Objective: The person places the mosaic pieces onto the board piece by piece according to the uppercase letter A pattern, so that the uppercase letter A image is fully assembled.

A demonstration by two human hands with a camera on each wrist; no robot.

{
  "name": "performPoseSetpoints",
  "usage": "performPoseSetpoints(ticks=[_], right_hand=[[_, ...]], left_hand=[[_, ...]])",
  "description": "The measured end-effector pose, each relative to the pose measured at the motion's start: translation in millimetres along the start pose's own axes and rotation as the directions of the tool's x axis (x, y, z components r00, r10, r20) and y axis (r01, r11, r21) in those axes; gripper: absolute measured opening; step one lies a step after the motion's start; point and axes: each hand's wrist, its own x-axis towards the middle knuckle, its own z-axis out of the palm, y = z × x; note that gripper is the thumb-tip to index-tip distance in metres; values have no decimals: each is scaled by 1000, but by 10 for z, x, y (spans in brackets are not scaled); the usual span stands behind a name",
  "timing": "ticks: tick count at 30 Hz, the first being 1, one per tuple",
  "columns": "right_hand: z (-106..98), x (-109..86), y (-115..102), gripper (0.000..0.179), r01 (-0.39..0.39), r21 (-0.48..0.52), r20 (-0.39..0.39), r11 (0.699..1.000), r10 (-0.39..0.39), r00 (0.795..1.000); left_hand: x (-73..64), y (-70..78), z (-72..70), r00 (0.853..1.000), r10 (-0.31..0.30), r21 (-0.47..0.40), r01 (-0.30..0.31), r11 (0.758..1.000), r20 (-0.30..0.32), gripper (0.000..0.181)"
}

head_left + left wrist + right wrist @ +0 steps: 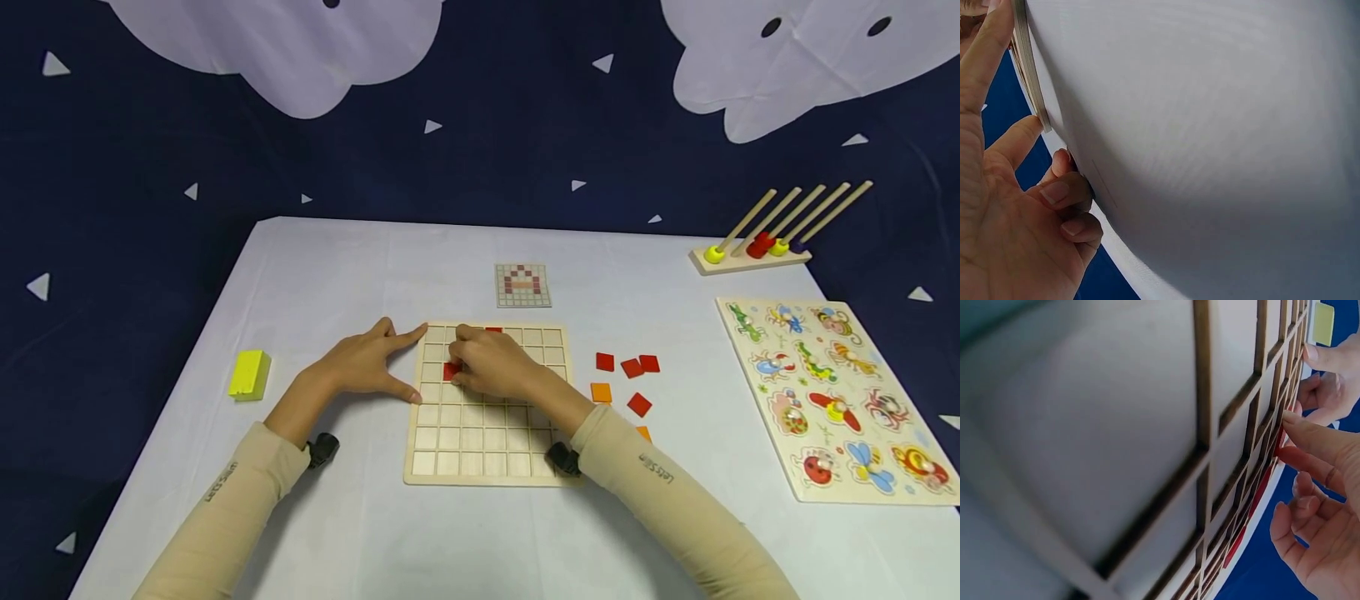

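Note:
A wooden grid board (472, 482) lies flat on the table. My left hand (363, 360) rests at its left side, with thumb and index finger spread and touching the edge; the other fingers curl loosely in the left wrist view. Over the upper part of the grid, my right hand (498, 364) pinches a red square tile (1280, 441) between thumb and index finger, down at the cells. One red tile (451, 372) shows beside its fingertips in the head view, and another red tile (493, 330) sits in the top row. The hand hides other cells.
Right of the board lie loose red tiles (640, 405) and orange tiles (601, 392). A pattern card (523, 286) is behind it. A yellow block (250, 375) stands left. Farther right are an insect puzzle board (832, 400) and a peg stand with beads (750, 262).

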Motion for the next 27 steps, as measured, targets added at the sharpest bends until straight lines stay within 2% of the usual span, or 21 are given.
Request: performPoseSetpoints(ticks=[9, 17, 27], right_hand=[[-13, -51, 17, 22, -15, 0, -4, 1000, 15, 1000], [-119, -238, 145, 25, -32, 39, -42, 999, 33, 999], [-321, -644, 448, 28, -174, 129, -59, 976, 183, 981]], left_hand=[[5, 2, 8, 1000, 3, 9, -3, 1000, 4, 115], [6, -6, 15, 1000, 1, 6, -1, 1000, -6, 115], [11, -3, 45, 1000, 1, -2, -1, 1000, -23, 118]])
